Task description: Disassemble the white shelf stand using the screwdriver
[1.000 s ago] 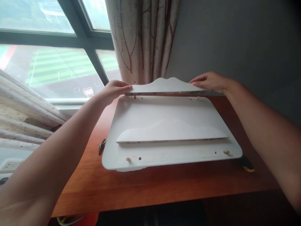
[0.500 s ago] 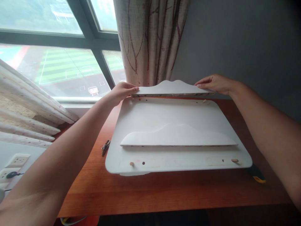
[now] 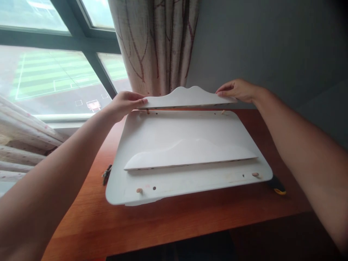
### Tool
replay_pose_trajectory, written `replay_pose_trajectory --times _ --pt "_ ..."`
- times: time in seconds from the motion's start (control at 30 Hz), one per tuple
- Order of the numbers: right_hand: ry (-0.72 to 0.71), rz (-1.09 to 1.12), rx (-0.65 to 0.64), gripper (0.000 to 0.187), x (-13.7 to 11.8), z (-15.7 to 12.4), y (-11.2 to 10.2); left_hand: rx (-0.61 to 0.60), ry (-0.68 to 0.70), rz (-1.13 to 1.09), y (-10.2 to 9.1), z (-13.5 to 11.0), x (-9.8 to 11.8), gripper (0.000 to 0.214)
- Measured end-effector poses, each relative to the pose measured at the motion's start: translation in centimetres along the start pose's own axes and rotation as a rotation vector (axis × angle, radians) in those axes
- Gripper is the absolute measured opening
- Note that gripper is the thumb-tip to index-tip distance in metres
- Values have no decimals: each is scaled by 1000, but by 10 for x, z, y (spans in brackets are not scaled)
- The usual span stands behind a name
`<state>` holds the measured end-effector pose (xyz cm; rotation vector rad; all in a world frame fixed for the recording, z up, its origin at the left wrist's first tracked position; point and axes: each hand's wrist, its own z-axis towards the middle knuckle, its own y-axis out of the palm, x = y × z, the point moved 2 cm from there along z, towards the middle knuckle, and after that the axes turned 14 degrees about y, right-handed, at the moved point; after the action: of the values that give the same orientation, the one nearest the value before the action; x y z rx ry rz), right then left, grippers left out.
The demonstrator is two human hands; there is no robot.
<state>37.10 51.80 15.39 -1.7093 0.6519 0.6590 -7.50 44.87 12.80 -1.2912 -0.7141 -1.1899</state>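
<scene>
Across the bottom of the frame, the reddish-brown wooden surface (image 3: 87, 217) is stretching out. In the centre of the frame a white panel (image 3: 187, 127) is lying on it, and a pair of near dowels (image 3: 139, 191) is sticking up along its lower edge, each standing beside a small hole. Just off the panel's right-hand corner a black and yellow tool (image 3: 277, 186) is peeking out; beside its left edge some metal screws (image 3: 106, 174) are lying bunched together. On the panel's middle a loose wavy board (image 3: 187, 154) is resting. Farther up, two far dowels (image 3: 223, 112) are poking from the panel.

Over that far edge, upper middle of the frame, I'm watching a raised wavy board (image 3: 182, 98). The left hand (image 3: 126, 103) is gripping its left end, thumb against the face; the right hand's (image 3: 240, 90) fingers are pinching it toward the right end. Whether it's touching the far dowels, I can't tell. Beyond, a curtain (image 3: 154, 47) is hanging at top centre, next to a window (image 3: 51, 72) in the upper left.
</scene>
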Motion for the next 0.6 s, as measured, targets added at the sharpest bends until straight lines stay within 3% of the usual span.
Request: replay_pose_trajectory --times 0.23,0.6 --pt "54 61 -61 31 10 4 7 34 -100 -54 2 9 2 51" --pt "97 160 -129 35 22 2 21 22 -168 -25 -1 10 -6 50"
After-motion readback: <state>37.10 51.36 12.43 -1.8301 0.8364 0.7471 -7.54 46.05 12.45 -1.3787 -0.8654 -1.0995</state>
